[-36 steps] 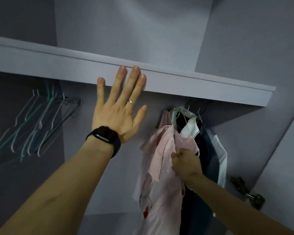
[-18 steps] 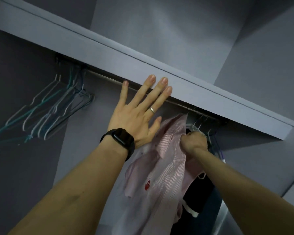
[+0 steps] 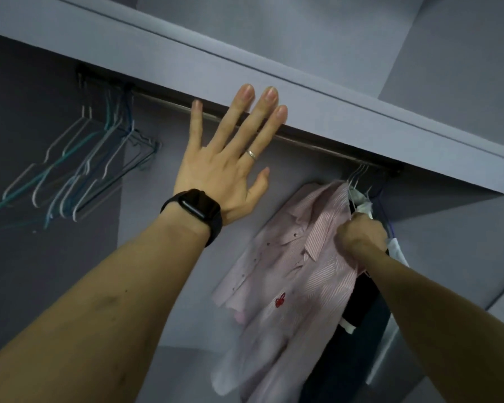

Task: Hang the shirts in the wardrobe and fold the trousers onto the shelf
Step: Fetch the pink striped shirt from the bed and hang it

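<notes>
Shift since 0.5 s ago: right hand (image 3: 361, 237) and the pink striped shirt (image 3: 297, 271) now sit further right along the rail (image 3: 163, 101). A gap of bare back wall has opened between the shirt's collar and the left thumb.

Nearest: both bare forearms reach up and in. A black watch (image 3: 195, 210) sits on the left wrist.

Left hand (image 3: 224, 170): fingers straight and spread, holding nothing, with a ring (image 3: 251, 154) on one of them. Three fingertips overlap the front edge of the shelf (image 3: 361, 135), and the fourth lies across the rail. Actual contact cannot be confirmed.

Right hand: clenched into a fist on the shirt's fabric, just right of the collar. Its fingers are hidden behind the back of the hand. Cloth bunches out below the fist.

Shirt: hangs at the right end of the rail, front facing left, tilted. A small red emblem (image 3: 280, 301) shows on the chest. The lower hem is blurred. The shirt lies well apart from the left hand.

Behind the fist: a dark garment (image 3: 358, 303) and a white one (image 3: 396, 251) hang pressed against the shirt. Wire hooks (image 3: 358, 173) rise to the rail above them. Which hook carries the shirt cannot be made out.

Far left: a cluster of empty wire hangers (image 3: 79, 170) hangs on the rail's left end, white and teal, well apart from the clothes.
</notes>
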